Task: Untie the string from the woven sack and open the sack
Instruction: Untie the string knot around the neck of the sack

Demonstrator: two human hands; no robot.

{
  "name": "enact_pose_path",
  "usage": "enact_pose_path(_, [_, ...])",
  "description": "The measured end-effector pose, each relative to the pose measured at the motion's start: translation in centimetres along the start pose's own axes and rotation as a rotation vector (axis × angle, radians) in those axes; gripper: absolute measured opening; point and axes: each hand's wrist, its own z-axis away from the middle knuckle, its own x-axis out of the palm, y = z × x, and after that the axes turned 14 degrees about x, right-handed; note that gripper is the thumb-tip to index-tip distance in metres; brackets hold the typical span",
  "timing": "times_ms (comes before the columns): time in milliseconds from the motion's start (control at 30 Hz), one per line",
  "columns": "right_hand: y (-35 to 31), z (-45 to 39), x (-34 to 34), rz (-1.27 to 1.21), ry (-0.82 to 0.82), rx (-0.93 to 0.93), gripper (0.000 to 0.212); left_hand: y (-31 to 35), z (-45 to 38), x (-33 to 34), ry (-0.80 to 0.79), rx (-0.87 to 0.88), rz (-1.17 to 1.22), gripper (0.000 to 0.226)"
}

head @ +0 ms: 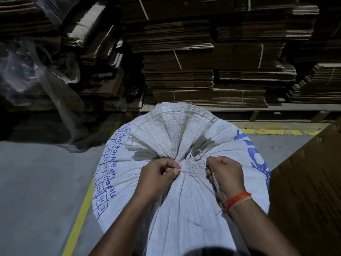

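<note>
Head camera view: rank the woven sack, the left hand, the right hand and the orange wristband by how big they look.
1. woven sack
2. left hand and right hand: alike, so unranked
3. orange wristband

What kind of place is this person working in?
Probably a warehouse or packing storeroom. Tied bundles of flattened cardboard are stacked high along the back, yellow lines mark the grey concrete floor, and a big printed woven sack stands in front.
</note>
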Motion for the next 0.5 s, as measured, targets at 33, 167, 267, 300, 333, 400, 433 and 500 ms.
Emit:
enact_pose_path(33, [-0.1,0.1,-0.3,0.016,-0.003,-0.013,0.02,0.1,0.0,0.1,0.018,-0.002,0.006,0.013])
enact_pose_path(167, [0.1,1.1,-0.8,0.147,-0.02,-0.077,0.019,1.0,0.3,0.7,0.165,0.054,-0.061,0.008])
enact_pose_path(267, [0.1,1.6,-1.4,0.19,-0.025,-0.115,0.018,2.3,0.7,0.9,0.289,0.186,-0.145,0.011])
enact_pose_path(300, [0.2,1.8,-1.6,0.197,-0.027,-0.123,0.018,2.8,0.9,0.9,0.309,0.235,-0.173,0.011])
enact_pose_path(333, [0.2,2.1,-1.9,0.205,-0.032,-0.131,0.018,3.1,1.0,0.9,0.31,0.286,-0.203,0.01])
enact_pose_path(400, [0.5,2.6,-2.4,0.229,-0.042,-0.145,0.02,3.5,1.4,0.9,0.263,0.372,-0.269,0.01])
enact_pose_path(433, [0.7,2.8,-2.7,0.237,-0.047,-0.146,0.023,3.5,1.6,0.9,0.224,0.402,-0.298,0.011])
enact_pose_path(500, [1.1,3.2,-3.6,0.231,-0.064,-0.142,0.027,3.4,2.1,1.2,0.157,0.434,-0.346,0.015])
